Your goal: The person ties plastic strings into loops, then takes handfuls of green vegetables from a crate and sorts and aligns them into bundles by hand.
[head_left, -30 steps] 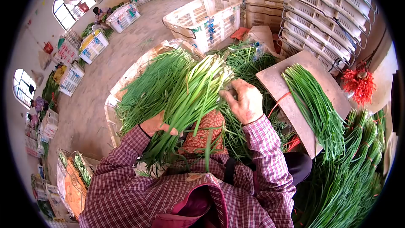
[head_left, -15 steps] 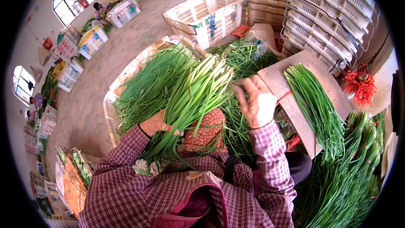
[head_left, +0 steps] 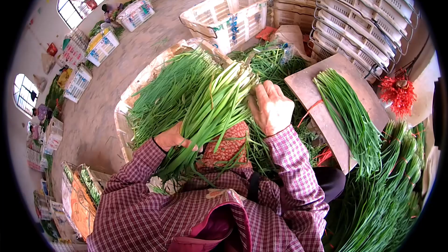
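My left hand [head_left: 172,137] is wrapped round the leafy lower part of a bunch of long green stalks [head_left: 210,98], whose pale ends point up and to the right. Close beside those pale ends is my right hand [head_left: 270,107], its fingers bent and pressed together; what they hold, if anything, is hidden. Under and left of the bunch, more green stalks [head_left: 168,84] lie in a lined white crate [head_left: 122,123]. A separate bunch [head_left: 350,116] rests on a brown board [head_left: 303,84] to the right.
An open white crate [head_left: 228,16] stands ahead, beside tall stacked crates [head_left: 357,23]. Red ties [head_left: 399,93] hang at the right, above piled tied bunches [head_left: 382,205]. Loose stalks [head_left: 275,67] lie beyond my right hand. Other people sit far off at the left among crates.
My right hand moved away from the pale ends to the right, then came back beside them. My left hand keeps its hold on the bunch.
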